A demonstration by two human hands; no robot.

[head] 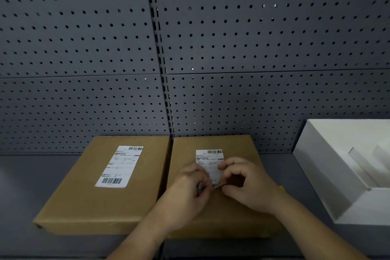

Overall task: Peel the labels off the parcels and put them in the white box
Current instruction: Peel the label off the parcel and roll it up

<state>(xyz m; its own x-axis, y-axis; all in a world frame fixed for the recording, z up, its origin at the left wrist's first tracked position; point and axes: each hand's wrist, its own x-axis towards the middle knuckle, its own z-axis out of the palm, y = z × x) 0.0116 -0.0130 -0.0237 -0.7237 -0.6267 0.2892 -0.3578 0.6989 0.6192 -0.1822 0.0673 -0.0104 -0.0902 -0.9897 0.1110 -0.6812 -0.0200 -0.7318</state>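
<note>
Brown cardboard parcels are lying side by side, labels up for easy picking. On the right parcel (213, 177), both hands are working its shipping label (210, 161): left hand (190, 190) and right hand (245, 183) pinching the near edge, seemingly to start the peel. The white box (329, 177) is waiting nearby, to the right.

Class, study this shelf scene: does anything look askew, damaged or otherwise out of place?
Nothing looks damaged. The left parcel sits slightly turned beside the right parcel; its label is untouched. Both hands work at the right label. The white box stands open.
</note>
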